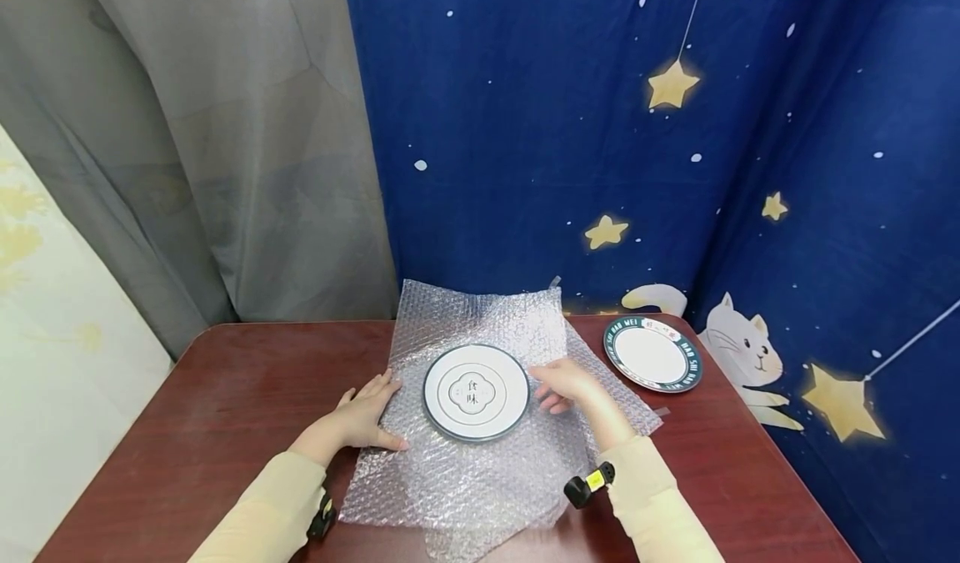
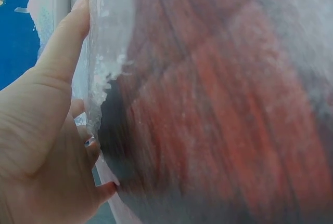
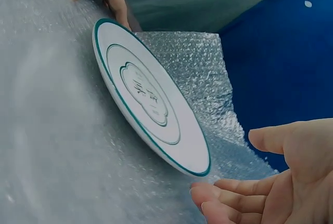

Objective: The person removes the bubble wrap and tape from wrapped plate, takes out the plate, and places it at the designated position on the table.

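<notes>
A white plate (image 1: 476, 429) with a dark green rim and printed characters lies face up on overlapping sheets of bubble wrap (image 1: 480, 488). My left hand (image 1: 366, 417) rests on the wrap's left edge, fingers spread and thumb pointing toward the plate. Just right of the plate, my right hand (image 1: 564, 382) has its thumb and fingers apart with nothing between them. In the right wrist view, the fingertips (image 3: 200, 193) of that hand come close to the plate's near rim (image 3: 200, 173). The left wrist view shows the left thumb (image 2: 70, 37) along the wrap's edge.
A second plate (image 1: 652, 354), with a lettered green border, lies at the back right of the reddish-brown table (image 1: 247, 396). Behind the table hang a grey curtain (image 1: 247, 129) and a blue curtain (image 1: 525, 129) with stars and a cat.
</notes>
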{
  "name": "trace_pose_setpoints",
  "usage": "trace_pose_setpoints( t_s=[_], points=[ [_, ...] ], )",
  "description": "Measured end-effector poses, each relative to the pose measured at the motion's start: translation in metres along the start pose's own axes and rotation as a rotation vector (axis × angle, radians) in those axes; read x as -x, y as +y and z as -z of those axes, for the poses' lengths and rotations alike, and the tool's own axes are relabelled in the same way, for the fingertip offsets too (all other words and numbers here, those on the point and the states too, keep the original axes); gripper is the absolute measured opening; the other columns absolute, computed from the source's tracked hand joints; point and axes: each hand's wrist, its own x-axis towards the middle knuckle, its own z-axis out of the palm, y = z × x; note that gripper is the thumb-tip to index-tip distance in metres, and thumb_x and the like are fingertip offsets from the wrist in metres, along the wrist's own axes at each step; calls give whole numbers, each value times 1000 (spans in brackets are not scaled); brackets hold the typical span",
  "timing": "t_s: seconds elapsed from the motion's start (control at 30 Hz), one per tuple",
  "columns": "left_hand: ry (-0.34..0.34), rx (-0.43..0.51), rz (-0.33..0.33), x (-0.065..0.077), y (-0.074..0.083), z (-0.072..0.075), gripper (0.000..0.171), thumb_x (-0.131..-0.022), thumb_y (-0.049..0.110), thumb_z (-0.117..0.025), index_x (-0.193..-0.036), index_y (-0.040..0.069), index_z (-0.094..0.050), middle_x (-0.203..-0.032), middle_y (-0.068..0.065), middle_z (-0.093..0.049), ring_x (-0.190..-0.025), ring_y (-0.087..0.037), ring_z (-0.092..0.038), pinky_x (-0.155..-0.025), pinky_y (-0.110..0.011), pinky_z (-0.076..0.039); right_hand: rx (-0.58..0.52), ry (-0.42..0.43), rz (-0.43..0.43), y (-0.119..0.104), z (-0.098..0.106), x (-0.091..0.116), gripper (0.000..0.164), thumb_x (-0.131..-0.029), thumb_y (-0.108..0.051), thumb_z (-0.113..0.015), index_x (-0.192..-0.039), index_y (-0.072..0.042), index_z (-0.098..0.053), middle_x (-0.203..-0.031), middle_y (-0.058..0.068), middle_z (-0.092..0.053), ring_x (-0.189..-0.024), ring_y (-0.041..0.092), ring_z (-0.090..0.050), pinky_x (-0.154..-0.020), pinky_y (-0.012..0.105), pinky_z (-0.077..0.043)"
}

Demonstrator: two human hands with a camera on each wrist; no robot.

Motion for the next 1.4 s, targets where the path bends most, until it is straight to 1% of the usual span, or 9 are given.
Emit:
trace_pose_setpoints(
  t_s=[0.07,0.2,0.27,0.4,0.57,0.77,0.9,1.03,1.4],
  points=[
    [-3,3,2,0,0,-1,111,-66,55,-81,-147,-2,-30,-154,-26,-15,-140,-41,-15,-102,-69,-13,-35,-11,-31,3,-4,-3,52,-97,-31,-52,-125,13,-51,-87,18,-68,-66,25,-67,-58,33,-56],
    [-10,5,7,1,0,-1,111,-66,55,-81,-147,-1,-30,-154,-26,-15,-140,-41,-15,-103,-68,-12,-78,-16,-68,10,-11,-8,52,-99,-34,-48,-120,12,-54,-84,16,-67,-62,20,-65,-57,33,-56],
    [-13,9,8,1,0,-1,111,-66,55,-81,-148,-1,-29,-154,-25,-14,-141,-41,-14,-103,-68,-12,-105,-29,-72,13,-15,-9,51,-100,-35,-46,-117,12,-55,-82,15,-67,-60,18,-64,-57,32,-56],
    [-14,12,5,1,0,-1,111,-67,54,-81,-148,-1,-29,-155,-25,-13,-141,-41,-14,-103,-68,-11,-174,-32,-73,18,-20,-10,48,-99,-33,-47,-116,12,-54,-79,14,-66,-58,18,-65,-56,31,-56],
    [-11,9,2,1,-1,-2,111,-67,54,-81,-148,0,-29,-155,-25,-13,-141,-40,-13,-103,-68,-11,-219,-24,-39,26,-25,-13,42,-98,-23,-52,-123,11,-53,-79,14,-64,-58,17,-65,-54,28,-55],
    [-3,8,3,0,-1,-3,111,-66,55,-81,-148,0,-29,-155,-25,-14,-141,-41,-14,-103,-68,-11,-246,-30,22,39,-29,-18,25,-93,-13,-58,-109,7,-60,-74,11,-62,-54,14,-63,-46,21,-49],
    [-2,8,5,0,-1,-2,111,-66,55,-81,-148,0,-29,-155,-25,-14,-141,-41,-14,-103,-68,-11,-242,-14,40,44,-31,-21,26,-91,-10,-62,-111,6,-61,-71,8,-63,-50,10,-59,-40,18,-42],
    [2,8,3,0,-1,-2,111,-66,55,-81,-148,-1,-29,-154,-25,-14,-140,-41,-14,-103,-68,-12,-259,6,48,47,-33,-23,28,-89,-8,-63,-113,6,-61,-70,6,-62,-47,7,-55,-39,17,-38],
    [-1,9,4,-1,-2,-3,112,-66,56,-81,-148,-1,-29,-155,-25,-14,-141,-41,-14,-103,-68,-12,-298,49,66,54,-36,-23,20,-86,-4,-63,-105,4,-64,-64,2,-56,-45,4,-39,-39,16,-32]
  ],
)
